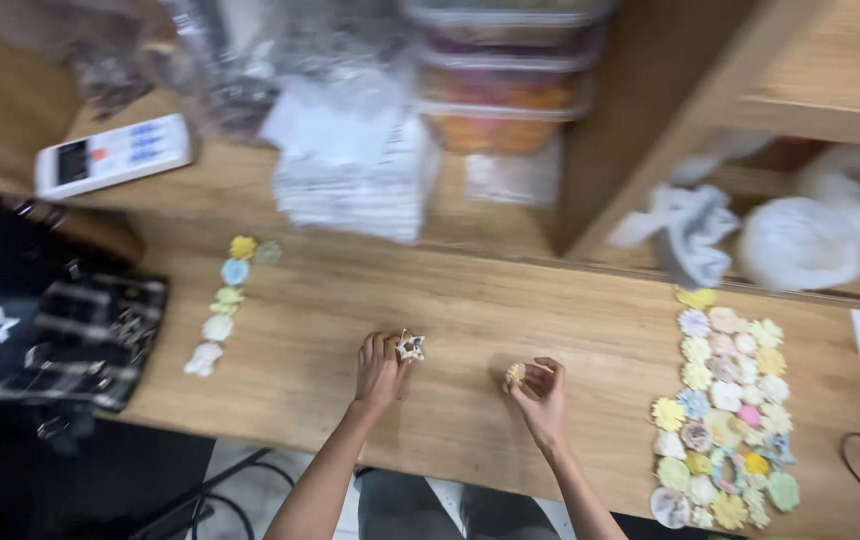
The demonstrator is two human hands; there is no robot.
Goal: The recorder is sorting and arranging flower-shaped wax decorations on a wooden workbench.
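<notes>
Flower pieces in both hands at mid-table

Left hand (380, 368) pinches a pale star-shaped flower piece (411, 346); right hand (542, 392) pinches a small yellow flower piece (516, 373). Hands are apart, resting on the wooden table (470, 300). Judged step: sorting between the large cluster (725, 420) at right and the short row (222, 300) at left. Placement calls for a light, precise set-down.

The one camera sits on my head and looks steeply down and forward over the wooden table (470, 300). My forearms enter from the bottom edge, fairly near; shelves (800, 120) fill the upper right of the frame.
</notes>
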